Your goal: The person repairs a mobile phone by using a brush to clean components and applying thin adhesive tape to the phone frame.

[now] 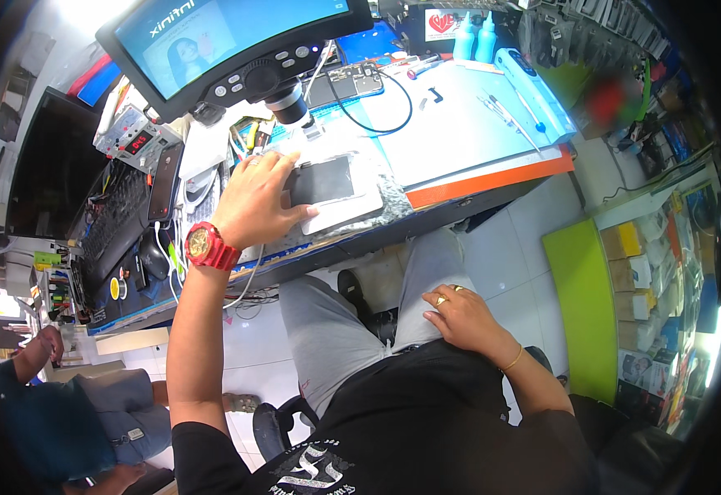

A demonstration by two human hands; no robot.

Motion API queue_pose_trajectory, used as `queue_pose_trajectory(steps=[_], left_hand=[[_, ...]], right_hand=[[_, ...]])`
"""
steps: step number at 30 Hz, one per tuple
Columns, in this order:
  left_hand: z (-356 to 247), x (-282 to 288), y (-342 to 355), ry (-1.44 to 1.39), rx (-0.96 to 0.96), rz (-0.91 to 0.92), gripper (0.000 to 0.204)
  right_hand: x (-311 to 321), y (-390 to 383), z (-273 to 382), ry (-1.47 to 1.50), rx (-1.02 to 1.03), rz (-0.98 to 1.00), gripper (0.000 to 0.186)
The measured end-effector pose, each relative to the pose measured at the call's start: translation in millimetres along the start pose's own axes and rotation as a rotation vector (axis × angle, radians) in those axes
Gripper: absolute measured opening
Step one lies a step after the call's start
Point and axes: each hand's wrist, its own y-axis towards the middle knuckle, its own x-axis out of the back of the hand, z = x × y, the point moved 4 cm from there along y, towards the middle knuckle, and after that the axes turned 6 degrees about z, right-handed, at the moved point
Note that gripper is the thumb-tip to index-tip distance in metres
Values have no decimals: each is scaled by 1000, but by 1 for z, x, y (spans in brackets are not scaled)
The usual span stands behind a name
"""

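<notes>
The left hand (257, 198) is lying at the left end of a dark rectangular panel (324, 181); from my remote seat I am seeing the panel resting just to that hand's right, its long axis running sideways, away from the palm. A white pad (367, 203) on the counter (129, 304) is carrying it, with the microscope (257, 78) standing beyond. Thumb and fingers are standing wide apart around the panel's left end; whether they are pressing, I cannot tell. The right hand (464, 318) is lying loose on the thigh (426, 268), well apart, on the panel's near side.
</notes>
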Motion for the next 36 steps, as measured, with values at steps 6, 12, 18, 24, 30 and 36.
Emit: queue_pose_trajectory(steps=[6,12,18,24,30,36], left_hand=[[4,0,4,-61,3,-5,84],[7,-2,2,-60,15,-55,88],[11,-4,1,-212,68,20,84],[24,-12,-3,-403,91,1,72],[21,-6,5,-863,227,222,52],[25,-25,-46,-1016,154,59,62]], right_hand=[[-5,1,-6,25,10,8,29],[-6,1,-8,34,13,-6,29],[-5,3,-5,50,-11,8,29],[-8,2,-3,50,-21,19,29],[-4,3,-5,63,-33,9,29],[18,26,21,362,-23,-36,26]])
